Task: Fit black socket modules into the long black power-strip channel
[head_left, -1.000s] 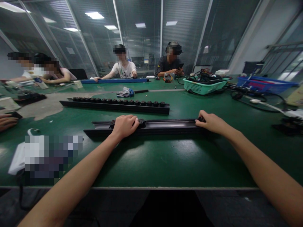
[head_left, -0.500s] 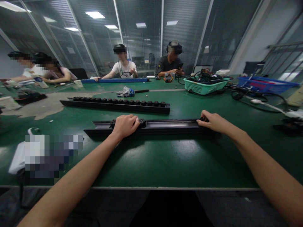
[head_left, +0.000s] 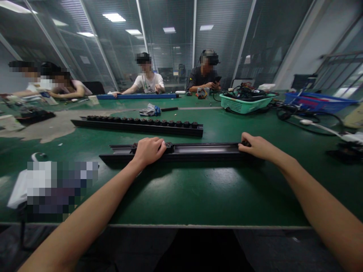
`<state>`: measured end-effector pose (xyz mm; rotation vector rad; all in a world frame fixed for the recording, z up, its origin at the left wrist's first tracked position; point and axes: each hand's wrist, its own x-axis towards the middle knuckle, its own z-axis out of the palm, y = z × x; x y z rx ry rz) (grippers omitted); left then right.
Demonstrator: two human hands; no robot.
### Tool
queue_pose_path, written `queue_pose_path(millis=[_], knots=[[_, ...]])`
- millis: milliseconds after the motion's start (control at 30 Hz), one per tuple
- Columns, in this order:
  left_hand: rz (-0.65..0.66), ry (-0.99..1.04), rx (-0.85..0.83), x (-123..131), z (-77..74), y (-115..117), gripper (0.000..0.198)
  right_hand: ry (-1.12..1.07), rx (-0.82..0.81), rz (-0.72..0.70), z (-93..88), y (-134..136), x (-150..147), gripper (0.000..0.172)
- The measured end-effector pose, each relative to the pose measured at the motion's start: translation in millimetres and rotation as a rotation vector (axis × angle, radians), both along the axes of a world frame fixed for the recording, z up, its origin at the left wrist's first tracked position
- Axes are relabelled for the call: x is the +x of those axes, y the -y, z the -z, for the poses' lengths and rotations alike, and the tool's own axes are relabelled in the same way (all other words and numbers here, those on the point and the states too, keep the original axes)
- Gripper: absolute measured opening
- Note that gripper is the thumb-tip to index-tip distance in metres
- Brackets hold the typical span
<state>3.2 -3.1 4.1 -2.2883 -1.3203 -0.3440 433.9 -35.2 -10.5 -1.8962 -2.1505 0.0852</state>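
Note:
A long black metal channel (head_left: pixel 207 155) lies crosswise on the green table in front of me, its open side facing up. My left hand (head_left: pixel 149 152) is wrapped over the left part of the channel, its fingers closed around a black knobbly strip (head_left: pixel 170 146) seated inside. At the far right end my right hand (head_left: pixel 254 144) pinches a small dark part (head_left: pixel 246 143), mostly covered by the fingers. Between my hands the channel's shiny inside is bare. Behind it rests a second black channel (head_left: pixel 141 129), carrying a row of round black pieces (head_left: pixel 150 122).
A green basket (head_left: pixel 244 104) of cables and a blue basket (head_left: pixel 320 104) stand at the right. Gloves (head_left: pixel 150 110) lie farther back. A white item (head_left: pixel 19 187) sits at the left. Several co-workers are seated across the table, one behind a long blue bar (head_left: pixel 138 96).
My right hand shifts very slightly at the channel's end. My left hand stays over the black strip, and both channels look unmoved on the table.

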Motion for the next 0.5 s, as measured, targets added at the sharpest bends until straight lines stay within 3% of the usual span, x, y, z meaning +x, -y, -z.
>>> queue_pose_path(millis=[500], knots=[[-0.005,-0.016,0.011,-0.6,0.1,-0.5,0.046,-0.036,-0.011,0.068,4.9,-2.7,7.8,0.029]])
